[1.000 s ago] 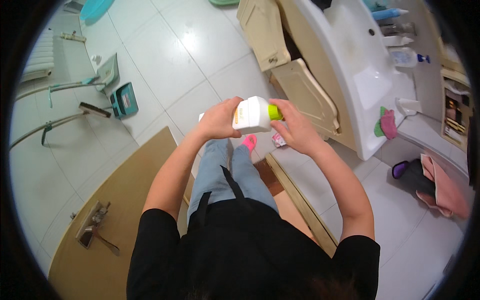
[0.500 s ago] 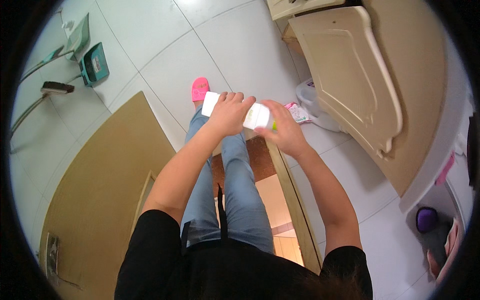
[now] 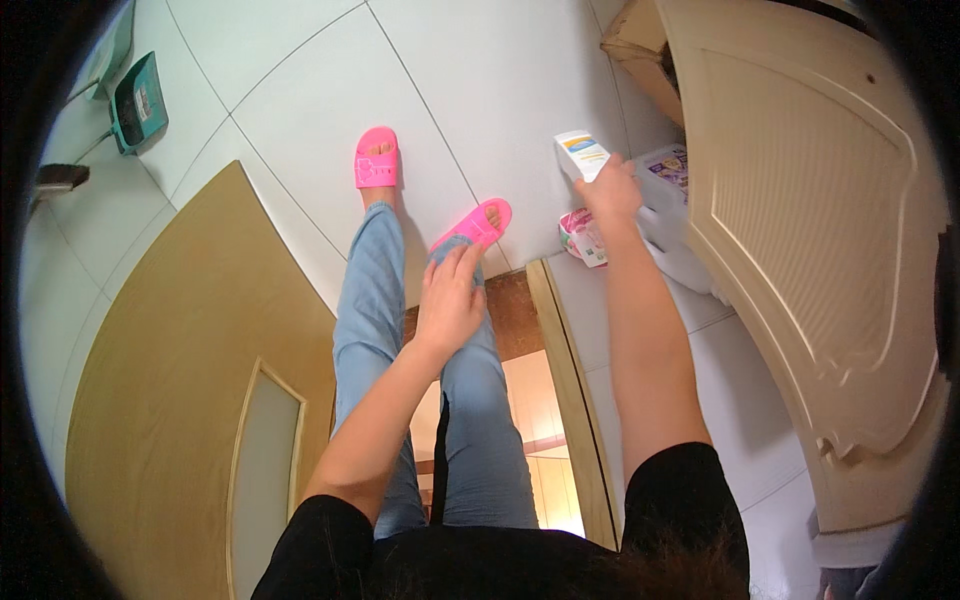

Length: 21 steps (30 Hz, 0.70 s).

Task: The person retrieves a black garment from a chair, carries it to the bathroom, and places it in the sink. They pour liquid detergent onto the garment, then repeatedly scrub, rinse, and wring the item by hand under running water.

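Note:
A white plastic bottle with a blue and yellow label is gripped near one end by my right hand. My right arm reaches forward, holding it over the tiled floor beside the open cabinet door. The hand covers the bottle's near end. My left hand hangs over my left-to-middle front, above the jeans, with nothing in it and its fingers stretched and slightly apart. Closest to the right hand on the floor are a pink and white packet and a clear plastic container with a purple label.
A beige cabinet door stands open on the right, with a pale plastic item under its edge. Pink slippers are on my feet. At left are a wooden door, a green dustpan and a broom head.
Both hands were on the bottle; the left has let go and dropped back toward my legs. The right has carried the bottle forward and right. My feet and view have shifted toward the cabinet.

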### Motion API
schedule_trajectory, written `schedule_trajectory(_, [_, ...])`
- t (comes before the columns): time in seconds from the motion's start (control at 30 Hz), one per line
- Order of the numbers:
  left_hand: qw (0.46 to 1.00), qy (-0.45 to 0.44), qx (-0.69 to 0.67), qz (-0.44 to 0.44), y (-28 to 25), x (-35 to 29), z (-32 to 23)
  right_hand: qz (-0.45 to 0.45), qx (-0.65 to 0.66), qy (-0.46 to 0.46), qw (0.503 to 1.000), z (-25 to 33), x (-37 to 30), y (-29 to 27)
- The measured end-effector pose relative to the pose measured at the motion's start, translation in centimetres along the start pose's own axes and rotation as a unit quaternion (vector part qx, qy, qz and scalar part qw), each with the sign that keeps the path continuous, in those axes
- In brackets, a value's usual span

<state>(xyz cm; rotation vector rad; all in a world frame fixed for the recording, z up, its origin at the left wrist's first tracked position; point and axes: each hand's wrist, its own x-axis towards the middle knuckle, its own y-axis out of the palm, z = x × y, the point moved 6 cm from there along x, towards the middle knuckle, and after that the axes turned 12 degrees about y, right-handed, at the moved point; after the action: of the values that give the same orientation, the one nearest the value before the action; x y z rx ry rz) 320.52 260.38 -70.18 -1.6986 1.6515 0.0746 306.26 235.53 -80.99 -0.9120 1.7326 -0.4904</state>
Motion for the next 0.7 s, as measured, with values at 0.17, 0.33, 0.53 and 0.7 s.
schedule_trajectory(0.17, [0.999, 0.013, 0.038, -0.012, -1.8, 0.1, 0.0, 0.004, 0.052, -0.089, 0.995, -2.4, 3.5, 2.3])
schedule_trajectory(0.33, [0.997, 0.046, 0.059, -0.021, -7.1, 1.4, -5.3, -0.032, 0.17, -0.119, 0.978, -4.3, -2.0, -0.7])
schedule_trajectory(0.53, [0.987, 0.104, 0.069, -0.104, -17.2, 2.6, -15.0, 0.025, 0.42, -0.32, 0.849, 2.5, -19.6, -17.9])
schedule_trajectory(0.7, [0.955, 0.101, -0.148, -0.234, -28.5, 5.2, -20.7, -0.108, 0.535, -0.464, 0.697, 0.8, -32.8, -42.8])
